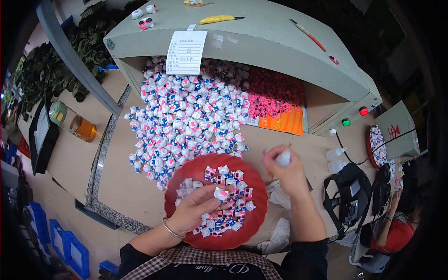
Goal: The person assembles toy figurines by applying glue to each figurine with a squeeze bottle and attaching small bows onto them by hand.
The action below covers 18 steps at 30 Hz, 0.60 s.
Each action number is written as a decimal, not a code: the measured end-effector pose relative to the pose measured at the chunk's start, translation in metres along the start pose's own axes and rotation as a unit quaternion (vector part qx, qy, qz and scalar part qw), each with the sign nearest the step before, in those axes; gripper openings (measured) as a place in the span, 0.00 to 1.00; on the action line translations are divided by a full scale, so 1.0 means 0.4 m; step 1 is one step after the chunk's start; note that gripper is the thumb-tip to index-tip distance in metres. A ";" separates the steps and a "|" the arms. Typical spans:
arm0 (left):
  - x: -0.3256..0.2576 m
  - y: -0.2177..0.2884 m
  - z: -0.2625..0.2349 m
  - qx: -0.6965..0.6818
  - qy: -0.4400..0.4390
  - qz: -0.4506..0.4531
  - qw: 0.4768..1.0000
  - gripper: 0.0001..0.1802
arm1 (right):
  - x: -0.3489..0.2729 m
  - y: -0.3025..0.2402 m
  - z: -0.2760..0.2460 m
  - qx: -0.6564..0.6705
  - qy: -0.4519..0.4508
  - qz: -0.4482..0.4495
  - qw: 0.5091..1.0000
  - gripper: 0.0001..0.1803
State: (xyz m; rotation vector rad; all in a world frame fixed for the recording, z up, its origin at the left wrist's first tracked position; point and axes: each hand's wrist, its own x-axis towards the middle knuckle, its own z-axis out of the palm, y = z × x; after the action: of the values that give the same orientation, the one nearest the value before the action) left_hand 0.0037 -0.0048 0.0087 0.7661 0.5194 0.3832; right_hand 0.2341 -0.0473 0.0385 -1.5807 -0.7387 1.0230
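Red plastic bowl [214, 242] sits before you on the worktop [116, 163] in the head view, with small figures inside, many wearing dark glasses. Above it your left hand [195, 211] pinches one white figure [221, 193] between thumb and fingers. Your right hand [288, 173], right of the bowl, is wrapped round a small white bottle [283, 158]; a blurred pink speck shows at its fingertips, too unclear to name. A heap of figures [186, 123] spills from the open grey box [275, 46], beside pink pieces [270, 100] inside it. You seem to be midway through dressing this single figure, bottle and figure apart. The next move probably calls for a still left pinch, the figure's front facing you, and a light, exact right-hand touch.
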 end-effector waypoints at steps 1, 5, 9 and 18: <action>-0.001 0.003 0.006 -0.001 0.004 -0.001 1.000 0.18 | -0.056 -0.004 0.035 0.021 -0.023 0.025 0.999 0.07; -0.004 -0.016 0.011 0.021 -0.062 -0.001 0.998 0.19 | -0.147 0.046 0.084 0.017 -0.081 -0.006 0.997 0.06; -0.013 -0.030 0.024 0.047 -0.053 0.062 0.996 0.17 | -0.139 0.063 0.094 -0.108 -0.052 -0.209 0.971 0.05; -0.014 -0.051 0.019 0.206 -0.065 0.180 0.960 0.20 | -0.157 0.077 0.106 0.023 -0.048 0.020 0.998 0.06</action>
State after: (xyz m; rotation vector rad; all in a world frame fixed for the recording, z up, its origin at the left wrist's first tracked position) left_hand 0.0061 -0.0253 0.0000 1.2890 0.3355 0.5666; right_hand 0.1672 -0.0905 0.0206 -1.5207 -0.7460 1.1428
